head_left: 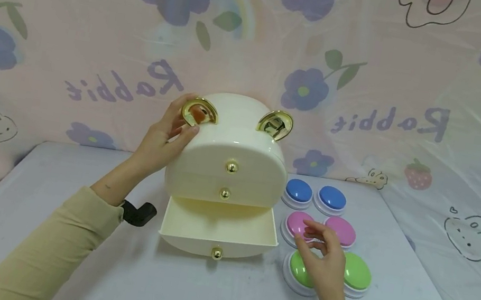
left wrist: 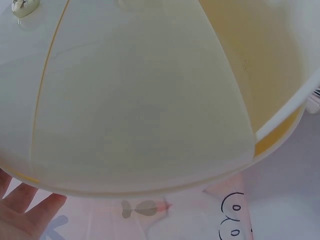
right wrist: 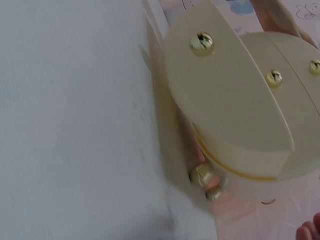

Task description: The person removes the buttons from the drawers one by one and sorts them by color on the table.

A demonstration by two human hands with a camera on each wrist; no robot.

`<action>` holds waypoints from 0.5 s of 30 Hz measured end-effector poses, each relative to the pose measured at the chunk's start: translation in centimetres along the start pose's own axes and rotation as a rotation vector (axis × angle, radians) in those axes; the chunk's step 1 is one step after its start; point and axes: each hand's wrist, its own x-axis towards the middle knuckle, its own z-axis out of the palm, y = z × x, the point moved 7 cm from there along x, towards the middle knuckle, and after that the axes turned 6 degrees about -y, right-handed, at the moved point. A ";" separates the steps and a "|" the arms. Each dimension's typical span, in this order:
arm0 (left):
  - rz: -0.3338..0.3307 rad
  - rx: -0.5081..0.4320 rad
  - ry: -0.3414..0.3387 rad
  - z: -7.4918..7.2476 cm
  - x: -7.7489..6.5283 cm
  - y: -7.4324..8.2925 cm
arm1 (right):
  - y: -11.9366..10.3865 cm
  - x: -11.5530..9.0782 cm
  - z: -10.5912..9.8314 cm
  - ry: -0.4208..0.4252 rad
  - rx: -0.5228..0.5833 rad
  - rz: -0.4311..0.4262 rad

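A cream-white drawer box [head_left: 227,169] with two gold ears stands in the middle of the table. Its bottom drawer [head_left: 217,247] is pulled out, and no object shows inside. My left hand [head_left: 170,135] grips the box's upper left corner at the gold ear [head_left: 201,112], thumb in front and fingers behind. Those fingers [left wrist: 30,210] also show beside the box in the left wrist view. My right hand [head_left: 323,256] hovers over the round push buttons right of the box, fingers loosely bent and holding nothing. It partly hides a pink button [head_left: 297,223] and a green button [head_left: 298,268].
Two blue buttons [head_left: 298,190] sit in the back row, with another pink button [head_left: 341,231] and another green button [head_left: 358,271] on the right. A white cloth covers the table [head_left: 195,297]. Behind it hangs a flowered curtain [head_left: 247,55].
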 end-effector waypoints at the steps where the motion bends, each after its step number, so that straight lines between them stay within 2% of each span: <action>1: 0.000 0.001 0.000 0.0 0.0 0.0 | -0.2 -0.1 0.3 0.006 0.025 -0.007; 7: 0.006 -0.002 0.007 -0.1 0.0 0.0 | -1.5 -0.6 2.2 -0.007 0.147 -0.095; 12: 0.009 -0.009 0.004 0.0 -0.1 0.0 | -2.8 -1.6 4.3 -0.133 0.198 -0.238; 15: 0.009 -0.010 0.002 0.0 0.0 0.1 | -3.2 -2.1 5.4 -0.200 0.215 -0.276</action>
